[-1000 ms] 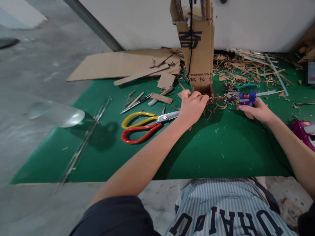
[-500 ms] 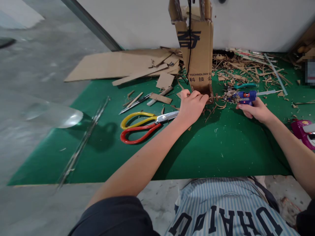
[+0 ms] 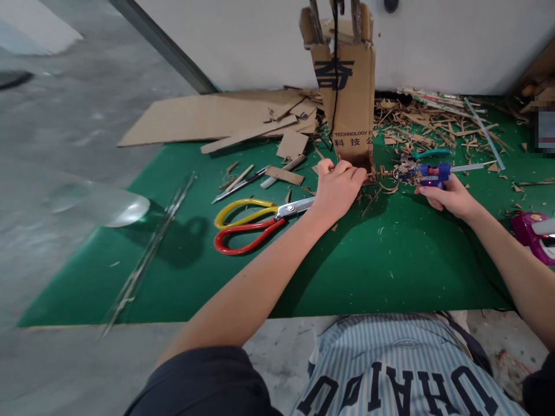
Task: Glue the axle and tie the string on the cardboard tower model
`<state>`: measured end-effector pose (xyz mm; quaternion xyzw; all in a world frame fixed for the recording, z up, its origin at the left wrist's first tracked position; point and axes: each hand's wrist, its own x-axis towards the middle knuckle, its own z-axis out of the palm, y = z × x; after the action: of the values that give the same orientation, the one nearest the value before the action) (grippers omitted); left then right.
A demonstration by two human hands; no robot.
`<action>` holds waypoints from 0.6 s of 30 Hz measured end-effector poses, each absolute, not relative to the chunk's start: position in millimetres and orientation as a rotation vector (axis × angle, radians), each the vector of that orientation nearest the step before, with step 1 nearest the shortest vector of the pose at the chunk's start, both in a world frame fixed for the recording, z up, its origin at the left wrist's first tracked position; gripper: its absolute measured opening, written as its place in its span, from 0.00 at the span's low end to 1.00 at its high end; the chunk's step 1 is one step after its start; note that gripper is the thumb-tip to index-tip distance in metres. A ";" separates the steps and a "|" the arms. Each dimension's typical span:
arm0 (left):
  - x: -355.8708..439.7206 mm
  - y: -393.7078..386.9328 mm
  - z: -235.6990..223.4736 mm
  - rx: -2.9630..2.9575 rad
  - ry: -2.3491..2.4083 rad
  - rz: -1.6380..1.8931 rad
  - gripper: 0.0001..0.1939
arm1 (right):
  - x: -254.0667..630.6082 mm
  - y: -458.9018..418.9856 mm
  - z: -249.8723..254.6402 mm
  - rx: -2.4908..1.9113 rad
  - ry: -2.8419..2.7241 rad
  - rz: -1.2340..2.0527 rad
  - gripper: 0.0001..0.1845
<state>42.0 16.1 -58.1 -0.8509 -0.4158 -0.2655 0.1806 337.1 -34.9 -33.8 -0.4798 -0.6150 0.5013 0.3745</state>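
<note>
Red-and-yellow-handled scissors (image 3: 288, 209) lie nearer than the cardboard structure (image 3: 353, 107) and to its left. Just right of the structure's foot, the right hand (image 3: 453, 196) is wrapped round a blue glue gun (image 3: 437, 171) pointed at it, while the left hand (image 3: 340, 188) curls over the lower edge, though whether it pinches anything is hidden. A steady brace there, well clear of the debris-crusted, probably hot tip (image 3: 407, 171), would likely serve best, keeping loose scraps (image 3: 422, 124) behind the structure out of the way.
</note>
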 end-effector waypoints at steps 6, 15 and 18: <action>40.1 15.6 -56.4 -2.458 -1.245 -0.706 0.14 | 333.1 -34.6 -34.0 -1.258 -1.535 1.226 0.20; 39.7 17.1 -61.7 -2.427 -1.158 -0.771 0.14 | 328.2 -32.4 -33.6 -1.283 -1.558 1.194 0.21; 39.5 16.7 -61.0 -2.422 -1.132 -0.762 0.14 | 332.4 -32.7 -35.5 -1.272 -1.576 1.225 0.20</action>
<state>39.5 16.7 -61.0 -0.8570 -0.4005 -0.2698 0.1798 332.4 -32.7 -35.5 -0.4976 -0.6164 0.4793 0.3777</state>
